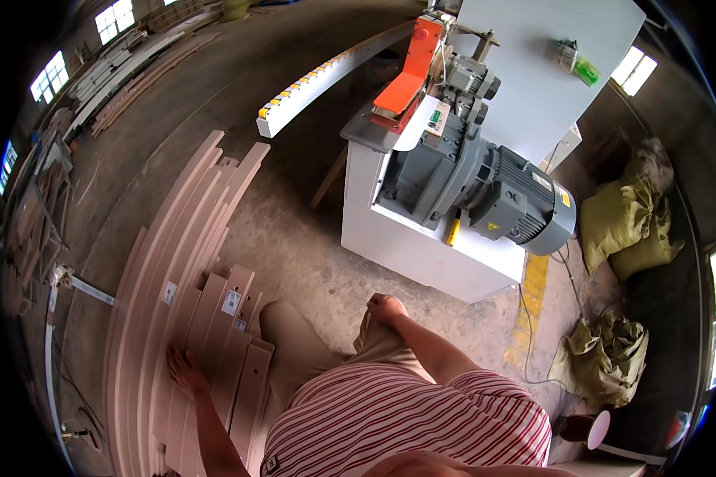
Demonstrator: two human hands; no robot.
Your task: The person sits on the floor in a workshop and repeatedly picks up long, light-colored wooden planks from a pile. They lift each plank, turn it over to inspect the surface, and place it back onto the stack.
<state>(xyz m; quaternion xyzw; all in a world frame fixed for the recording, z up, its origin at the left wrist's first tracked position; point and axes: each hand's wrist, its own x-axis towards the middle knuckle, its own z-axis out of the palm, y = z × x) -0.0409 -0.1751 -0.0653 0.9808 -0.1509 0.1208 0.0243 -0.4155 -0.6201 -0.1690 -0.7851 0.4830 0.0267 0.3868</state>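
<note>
My left hand (pixel 187 374) lies flat on a stack of long pinkish-brown boards (pixel 207 318) at my left side, its fingers slightly spread. The boards have different lengths, and a few of the shorter ones show small holes. White paper labels (pixel 231 302) are stuck on some of them. Resting at my bent right knee, my right hand (pixel 386 308) has its fingers curled in, and nothing shows in it.
Ahead stands a white machine cabinet (pixel 429 266) with a large grey motor (pixel 517 199) and an orange guard (pixel 406 79). A white roller rail (pixel 326 75) runs off its left. Yellowish sacks (pixel 620 222) sit on the right, with a cable (pixel 525 334) on the floor.
</note>
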